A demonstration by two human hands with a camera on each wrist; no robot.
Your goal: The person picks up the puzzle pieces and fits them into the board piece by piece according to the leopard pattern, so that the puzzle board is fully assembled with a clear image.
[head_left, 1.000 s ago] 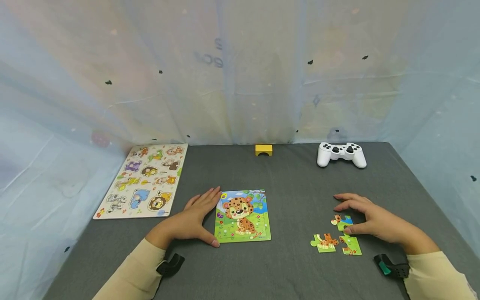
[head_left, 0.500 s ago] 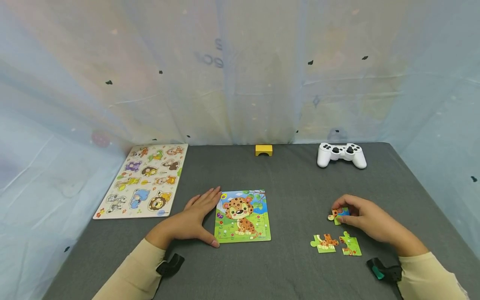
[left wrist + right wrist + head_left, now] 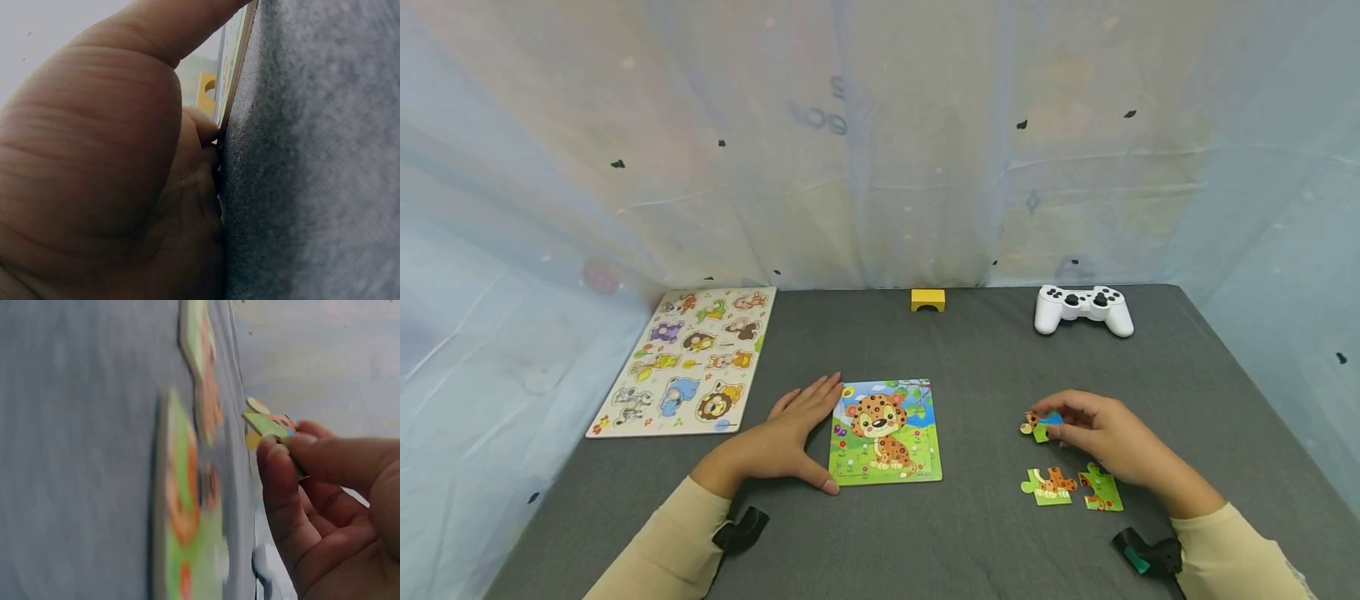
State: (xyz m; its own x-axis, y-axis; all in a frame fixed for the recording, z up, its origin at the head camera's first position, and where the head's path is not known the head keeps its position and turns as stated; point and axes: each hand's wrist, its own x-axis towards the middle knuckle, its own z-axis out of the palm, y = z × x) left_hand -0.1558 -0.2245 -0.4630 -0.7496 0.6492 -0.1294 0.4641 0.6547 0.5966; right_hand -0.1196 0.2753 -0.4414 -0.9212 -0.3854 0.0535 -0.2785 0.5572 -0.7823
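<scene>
A square leopard puzzle board [image 3: 883,433] lies near the middle of the table. My left hand [image 3: 782,437] rests at its left side, fingers straight, the thumb by its lower left corner. My right hand [image 3: 1097,437] pinches a puzzle piece [image 3: 1041,425] with orange, green and blue on it; in the right wrist view the piece [image 3: 269,422] shows between thumb and fingertips, above the table. Two more puzzle pieces lie just below that hand: one with orange stripes [image 3: 1049,486] and a mostly green one [image 3: 1101,487].
An animal peg board [image 3: 688,362] lies at the back left of the grey table [image 3: 970,533]. Along the back edge are a yellow arch block [image 3: 928,300] and a white game controller [image 3: 1082,310]. A pale plastic sheet [image 3: 880,167] hangs behind.
My right hand has closed on the upper puzzle piece, picked it up and carried it left. The left hand and the board have stayed in place.
</scene>
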